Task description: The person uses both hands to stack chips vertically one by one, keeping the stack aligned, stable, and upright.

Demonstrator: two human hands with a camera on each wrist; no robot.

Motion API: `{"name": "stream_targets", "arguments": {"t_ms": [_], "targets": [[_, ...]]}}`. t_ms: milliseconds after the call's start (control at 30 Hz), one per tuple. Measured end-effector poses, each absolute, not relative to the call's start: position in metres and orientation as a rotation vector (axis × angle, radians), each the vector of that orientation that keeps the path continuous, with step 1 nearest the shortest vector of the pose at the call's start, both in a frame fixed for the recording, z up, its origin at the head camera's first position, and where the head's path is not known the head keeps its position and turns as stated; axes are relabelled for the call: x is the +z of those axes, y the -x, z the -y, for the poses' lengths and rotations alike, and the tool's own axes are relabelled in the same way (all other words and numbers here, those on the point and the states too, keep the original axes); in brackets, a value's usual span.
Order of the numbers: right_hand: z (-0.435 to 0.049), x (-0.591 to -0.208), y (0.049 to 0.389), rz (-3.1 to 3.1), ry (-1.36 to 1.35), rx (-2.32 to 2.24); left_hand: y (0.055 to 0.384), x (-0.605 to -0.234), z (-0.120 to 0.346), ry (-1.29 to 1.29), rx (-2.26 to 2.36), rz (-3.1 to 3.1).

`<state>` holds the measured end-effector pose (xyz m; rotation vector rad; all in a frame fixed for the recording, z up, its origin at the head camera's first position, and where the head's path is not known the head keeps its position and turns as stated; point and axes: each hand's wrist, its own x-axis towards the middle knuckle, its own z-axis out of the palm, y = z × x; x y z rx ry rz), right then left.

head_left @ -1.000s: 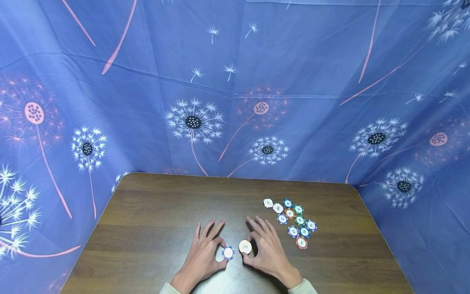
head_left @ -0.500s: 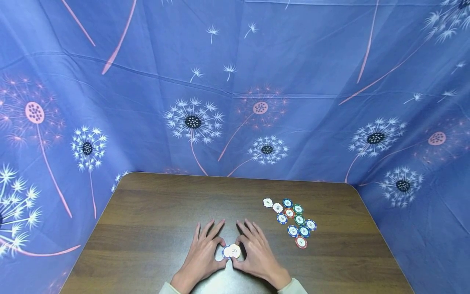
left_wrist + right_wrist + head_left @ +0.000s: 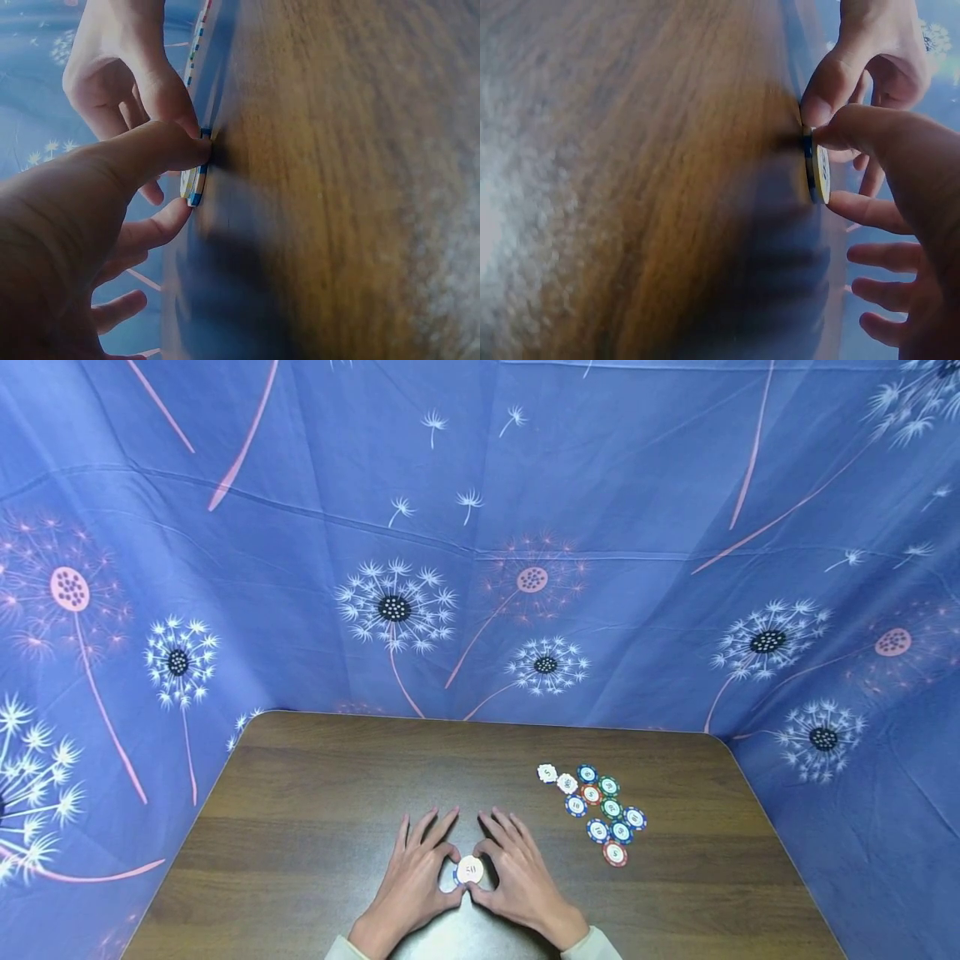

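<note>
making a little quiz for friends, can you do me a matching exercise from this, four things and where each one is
Things
1. Yellow-rimmed poker chip marked 50
2. Held blue-edged poker chip
3. Nearest red-edged poker chip
4. Dandelion-print cloth

Places
A. Lying flat on the right side of the table
B. Hanging behind the table
C. Beneath another chip, between thumb and finger of the left hand
D. On top of another chip, between thumb and finger of the right hand

Pairs: 1-D, 2-C, 3-A, 4-B
</note>
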<state>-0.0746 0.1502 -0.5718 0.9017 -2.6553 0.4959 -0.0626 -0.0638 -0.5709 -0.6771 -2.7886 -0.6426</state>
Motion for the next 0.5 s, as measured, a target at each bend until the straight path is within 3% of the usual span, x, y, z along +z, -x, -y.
{"name": "stream_targets", "arguments": {"t_ms": [500], "targets": [[-0.167, -0.57, 0.074, 2.67, -0.911, 0.577, 0.064, -0.57, 0.063, 0.667, -0.687, 2.799]]}}
